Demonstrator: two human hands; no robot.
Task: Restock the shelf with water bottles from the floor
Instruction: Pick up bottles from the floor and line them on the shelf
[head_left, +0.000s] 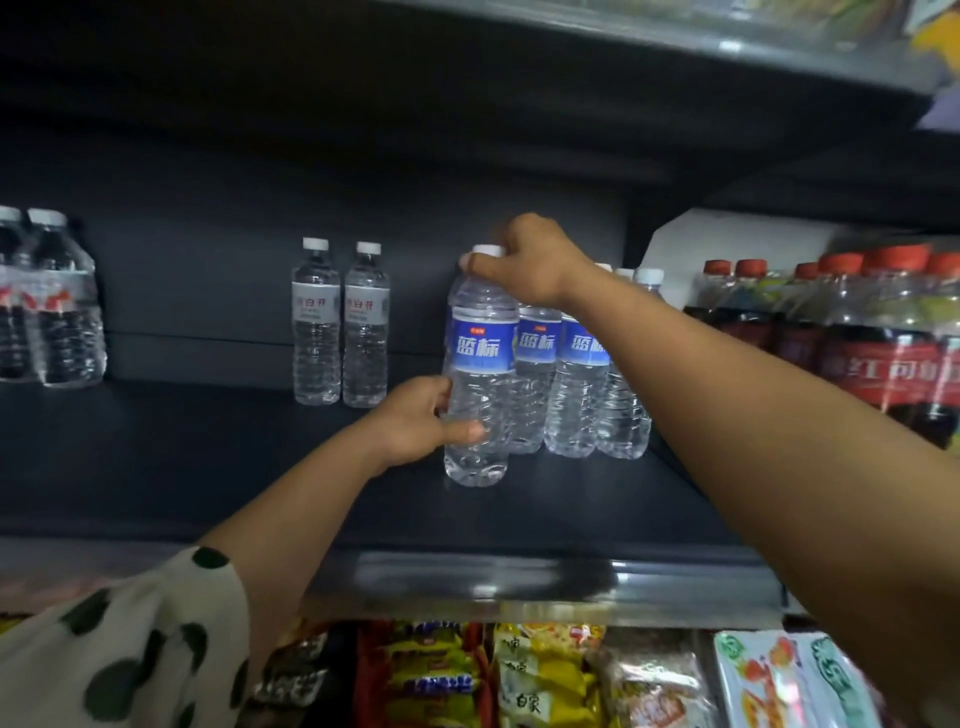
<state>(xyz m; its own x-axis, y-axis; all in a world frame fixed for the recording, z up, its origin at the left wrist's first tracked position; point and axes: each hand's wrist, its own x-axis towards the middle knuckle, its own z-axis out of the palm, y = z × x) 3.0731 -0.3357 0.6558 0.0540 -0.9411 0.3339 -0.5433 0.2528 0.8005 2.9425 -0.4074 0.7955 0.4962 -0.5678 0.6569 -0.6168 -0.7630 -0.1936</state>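
Note:
A clear water bottle (479, 374) with a blue label and white cap stands upright on the dark shelf (234, 467), at the front left of a group of like blue-label bottles (576, 384). My left hand (421, 421) grips its lower body from the left. My right hand (530, 262) pinches its cap from above. My right forearm crosses in front of the other blue-label bottles and hides parts of them.
Two white-label water bottles (340, 327) stand further left at the shelf back, and larger water bottles (52, 306) at the far left. Red-capped dark drink bottles (852, 332) fill the right. Snack packets (519, 675) lie on the level below. Another shelf (675, 41) hangs overhead.

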